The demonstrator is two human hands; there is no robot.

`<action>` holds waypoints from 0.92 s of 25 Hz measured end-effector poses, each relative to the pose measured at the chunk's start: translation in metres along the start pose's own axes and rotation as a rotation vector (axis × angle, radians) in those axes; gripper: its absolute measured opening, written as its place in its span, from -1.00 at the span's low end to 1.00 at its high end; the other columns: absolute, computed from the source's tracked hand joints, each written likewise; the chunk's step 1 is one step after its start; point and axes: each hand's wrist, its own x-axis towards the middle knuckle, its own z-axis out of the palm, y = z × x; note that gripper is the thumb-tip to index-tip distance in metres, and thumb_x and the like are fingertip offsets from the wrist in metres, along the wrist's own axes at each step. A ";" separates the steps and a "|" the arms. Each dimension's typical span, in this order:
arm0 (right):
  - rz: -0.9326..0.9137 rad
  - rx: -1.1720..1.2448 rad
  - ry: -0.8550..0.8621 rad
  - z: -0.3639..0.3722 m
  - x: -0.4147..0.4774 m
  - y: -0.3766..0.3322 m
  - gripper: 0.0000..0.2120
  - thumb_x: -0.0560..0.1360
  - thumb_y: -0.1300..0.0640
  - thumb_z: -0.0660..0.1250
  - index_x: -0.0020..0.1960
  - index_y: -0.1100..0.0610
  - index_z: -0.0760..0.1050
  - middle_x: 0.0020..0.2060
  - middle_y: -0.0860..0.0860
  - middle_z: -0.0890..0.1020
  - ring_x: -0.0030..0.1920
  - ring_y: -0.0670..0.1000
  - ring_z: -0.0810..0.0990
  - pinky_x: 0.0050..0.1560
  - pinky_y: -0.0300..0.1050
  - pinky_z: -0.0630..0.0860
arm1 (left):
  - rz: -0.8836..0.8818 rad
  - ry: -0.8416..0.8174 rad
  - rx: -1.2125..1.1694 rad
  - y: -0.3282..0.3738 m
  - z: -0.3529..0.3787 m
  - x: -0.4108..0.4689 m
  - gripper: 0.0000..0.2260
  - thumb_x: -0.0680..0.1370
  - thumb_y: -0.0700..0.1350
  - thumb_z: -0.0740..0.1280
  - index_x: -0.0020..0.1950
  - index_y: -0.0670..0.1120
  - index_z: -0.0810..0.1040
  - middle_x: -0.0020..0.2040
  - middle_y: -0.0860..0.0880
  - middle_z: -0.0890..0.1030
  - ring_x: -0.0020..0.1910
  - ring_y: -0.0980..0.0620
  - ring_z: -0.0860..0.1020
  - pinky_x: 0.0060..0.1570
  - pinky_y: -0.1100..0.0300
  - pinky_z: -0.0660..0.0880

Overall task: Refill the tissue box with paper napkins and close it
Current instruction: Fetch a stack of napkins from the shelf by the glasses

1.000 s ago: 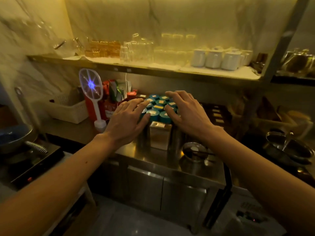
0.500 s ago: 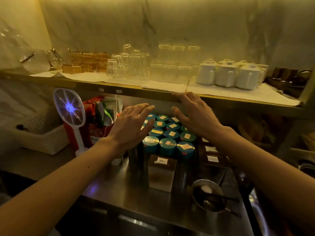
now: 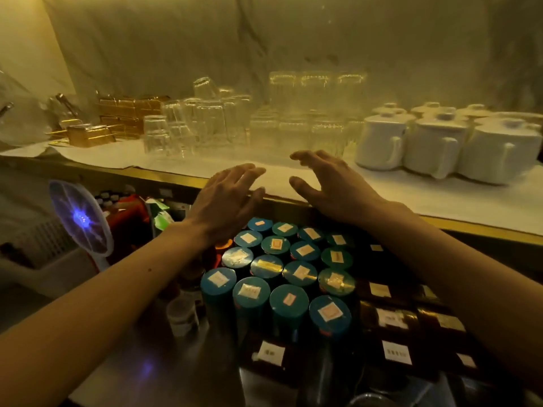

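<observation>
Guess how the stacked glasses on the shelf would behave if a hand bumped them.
The glasses look thin and clear, so probably fragile. They are stacked and tightly packed, so a push would likely topple the upper ones and knock neighbours. They stand on a white liner, which could slide. Both hands, left and right, are open and empty nearby.

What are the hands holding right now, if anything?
Nothing. The left hand and right hand are both open with spread fingers, raised at the shelf edge above the teal-lidded canisters.
</observation>
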 end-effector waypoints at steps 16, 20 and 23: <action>0.244 0.035 -0.461 0.021 0.106 0.041 -0.51 0.54 -0.13 0.31 0.40 0.03 0.37 0.28 0.06 0.52 0.19 0.04 0.48 0.11 -0.12 0.37 | 0.124 -0.186 -0.009 -0.025 0.029 0.036 -0.39 0.59 0.27 -0.21 0.55 0.06 0.21 0.52 -0.07 0.32 0.49 -0.01 0.27 0.41 0.09 0.18; 0.239 0.032 -0.500 0.029 0.111 0.040 -0.48 0.52 -0.15 0.33 0.40 0.03 0.37 0.26 0.05 0.52 0.17 0.03 0.47 0.14 -0.11 0.39 | 0.119 -0.182 -0.029 -0.042 0.025 0.034 -0.37 0.58 0.29 -0.21 0.55 0.06 0.20 0.52 -0.07 0.32 0.48 0.00 0.27 0.38 0.13 0.19; 0.279 0.089 -0.503 0.029 0.114 0.042 -0.46 0.50 -0.13 0.37 0.40 0.05 0.37 0.25 0.05 0.51 0.17 0.03 0.46 0.17 -0.11 0.38 | 0.105 -0.187 -0.031 -0.053 0.023 0.031 -0.35 0.56 0.31 -0.23 0.55 0.08 0.20 0.51 -0.05 0.33 0.48 0.01 0.28 0.35 0.11 0.23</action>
